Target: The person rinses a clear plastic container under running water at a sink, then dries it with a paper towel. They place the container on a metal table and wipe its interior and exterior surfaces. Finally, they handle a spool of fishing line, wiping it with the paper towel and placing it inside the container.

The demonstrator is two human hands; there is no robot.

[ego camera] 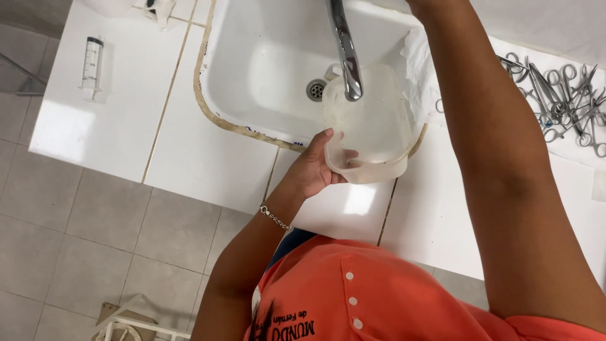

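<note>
My left hand (311,169) grips the near rim of a translucent plastic container (372,129), thumb inside it. The container is held over the front edge of a white sink (265,57), right under the spout of a chrome tap (344,50). My right arm (499,158) stretches up past the container toward the back of the sink; its hand is out of the frame at the top edge. A chain bracelet (274,217) circles my left wrist.
A white tiled counter (196,158) surrounds the sink. A large syringe (92,63) lies at the left. A pile of several metal surgical scissors and clamps (562,101) lies at the right on a white cloth. White paper (420,69) drapes over the sink's right rim.
</note>
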